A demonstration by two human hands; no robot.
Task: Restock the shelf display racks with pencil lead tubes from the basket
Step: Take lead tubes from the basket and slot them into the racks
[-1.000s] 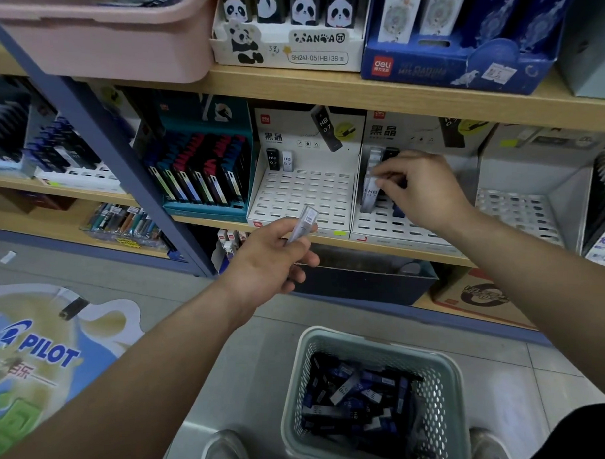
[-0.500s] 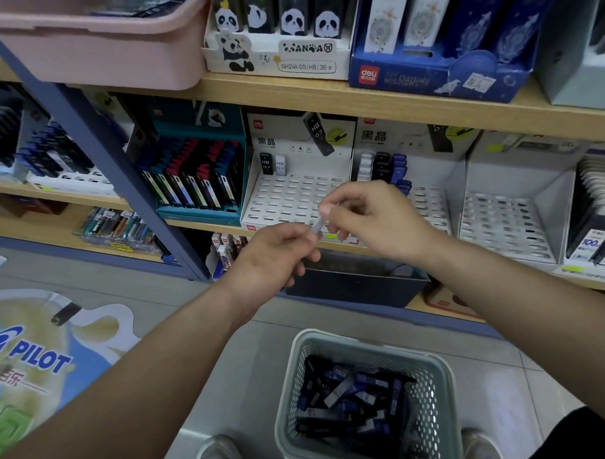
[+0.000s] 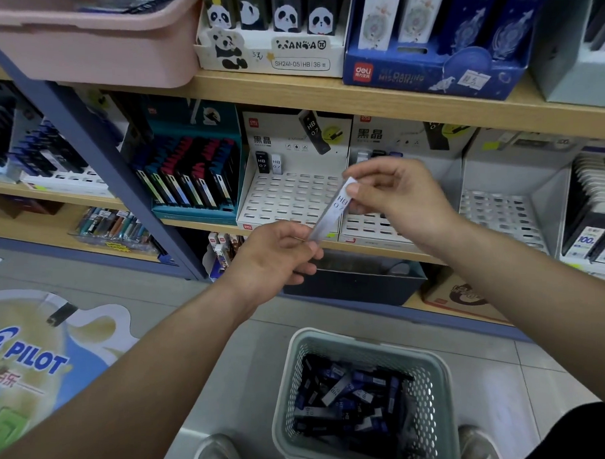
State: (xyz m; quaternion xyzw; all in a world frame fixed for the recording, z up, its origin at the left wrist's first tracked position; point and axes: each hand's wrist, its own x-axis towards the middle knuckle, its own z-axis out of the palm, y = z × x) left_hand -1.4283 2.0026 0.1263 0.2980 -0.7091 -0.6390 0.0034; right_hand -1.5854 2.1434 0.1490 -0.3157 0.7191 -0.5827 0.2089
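Above the basket (image 3: 282, 384), both hands pinch one lead tube (image 3: 331, 211); we should seat it upright in the near-empty rack (image 3: 289, 199).

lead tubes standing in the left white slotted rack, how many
2: a black HB 07 tube and a white tube beside it, at the back-left of the rack. The right hand may hide others at its right edge.

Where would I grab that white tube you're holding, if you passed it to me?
Probably the middle. The tube is long, thin and tilted, with the left hand pinching its lower end and the right hand pinching its top, so only the middle is bare. Come from the side away from both palms and pinch across its narrow width.
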